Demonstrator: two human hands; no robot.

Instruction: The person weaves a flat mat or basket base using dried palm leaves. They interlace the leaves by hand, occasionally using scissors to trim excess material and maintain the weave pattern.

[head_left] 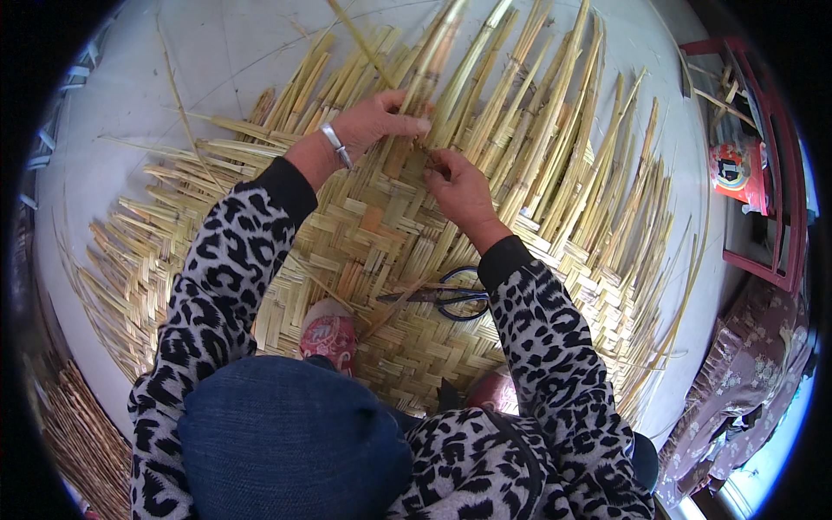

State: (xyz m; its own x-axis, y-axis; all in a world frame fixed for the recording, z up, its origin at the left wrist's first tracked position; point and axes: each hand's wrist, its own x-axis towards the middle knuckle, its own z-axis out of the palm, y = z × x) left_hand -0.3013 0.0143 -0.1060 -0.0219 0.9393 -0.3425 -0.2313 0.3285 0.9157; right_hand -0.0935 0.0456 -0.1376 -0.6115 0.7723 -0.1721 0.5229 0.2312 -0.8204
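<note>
Evidently the half-woven mat (pixel 355 230) is laid flat on the pale floor (pixel 238 52) so that it stays steady, with its woven middle in front of the person and its loose strips (pixel 555 108) fanning out past the far edge. Near the middle of that edge, the left hand (pixel 381 121) closes its fingers and thumb around an upright strip (pixel 436 54), probably to keep it apart from its neighbours. The right hand (pixel 459 186) works just below, thumb and forefinger drawn together at the strip's foot — whether they pinch anything is too small to tell. A pink shoe (pixel 329 334) rests on the mat toward its near edge, and the weight there may help hold the weave down. Between the feet and the hands lie scissors (pixel 442 295) with looped handles, likely kept there for easy reach, though they cover part of the weave. The crowded loose ends look like the main hindrance. Beyond the mat's right edge stand a dark red frame (pixel 780 186) and a floral cloth (pixel 737 381); brown stalks (pixel 87 442) lie at lower left.
</note>
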